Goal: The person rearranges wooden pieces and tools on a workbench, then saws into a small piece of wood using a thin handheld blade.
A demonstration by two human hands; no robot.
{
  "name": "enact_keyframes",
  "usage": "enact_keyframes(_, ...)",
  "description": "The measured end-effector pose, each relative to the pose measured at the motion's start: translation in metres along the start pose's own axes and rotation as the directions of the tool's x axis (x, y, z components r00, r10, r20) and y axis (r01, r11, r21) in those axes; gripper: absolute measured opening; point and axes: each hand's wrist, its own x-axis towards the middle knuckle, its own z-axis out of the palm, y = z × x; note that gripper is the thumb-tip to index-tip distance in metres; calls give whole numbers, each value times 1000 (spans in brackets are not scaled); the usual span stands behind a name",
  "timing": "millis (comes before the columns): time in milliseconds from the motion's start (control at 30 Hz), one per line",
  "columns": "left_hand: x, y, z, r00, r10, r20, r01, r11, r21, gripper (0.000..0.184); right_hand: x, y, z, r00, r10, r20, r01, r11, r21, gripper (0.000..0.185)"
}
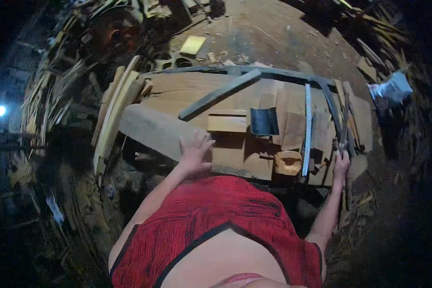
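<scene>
My left hand (196, 152) lies with fingers spread on the near end of a wide grey plank (151, 128) on the low worktable (177, 86). At the table's right edge, my right hand (341, 165) is closed around the handle end of a long, thin, dark tool (345, 117), pointing away from me; its exact kind is unclear. Between the hands are a light wooden block (227, 123), a black curved sheet (264, 122) and a hollowed piece of wood (288, 163). A white ruler (307, 129) lies lengthwise, nearer my right hand.
A grey wooden bar (221, 94) lies diagonally across the table's far part. Long wood strips (115, 120) lean at the left edge. A yellow block (193, 45) and wood scraps lie on the floor beyond. A crumpled silvery bag (392, 89) is at right.
</scene>
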Motion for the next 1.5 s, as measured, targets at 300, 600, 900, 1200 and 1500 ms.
enact_keyframes(300, -1, -3, -26, 1000, -6, -23, 2, 987, -163, 84, -88, -101, 78, 903, 320, 287, -424, 553, 717, 4)
enact_keyframes(600, 2, -78, 0, 960, -62, -272, 42, 996, -79, 70, -197, -149, 187, 799, 263, 540, -534, 722, 439, 12)
enact_keyframes(900, 2, -79, 8, 937, -57, -345, 30, 996, -82, 67, -212, -111, 227, 868, 72, 492, -292, 875, 387, 16)
enact_keyframes(1200, 0, -78, 5, 935, -54, -351, 12, 993, -122, 63, -209, -70, 238, 843, 108, 527, -322, 887, 332, 18)
enact_keyframes(1500, -37, -207, -45, 747, -380, -546, 16, 831, -556, 50, -193, -79, 233, 835, 35, 549, -235, 925, 298, 16)
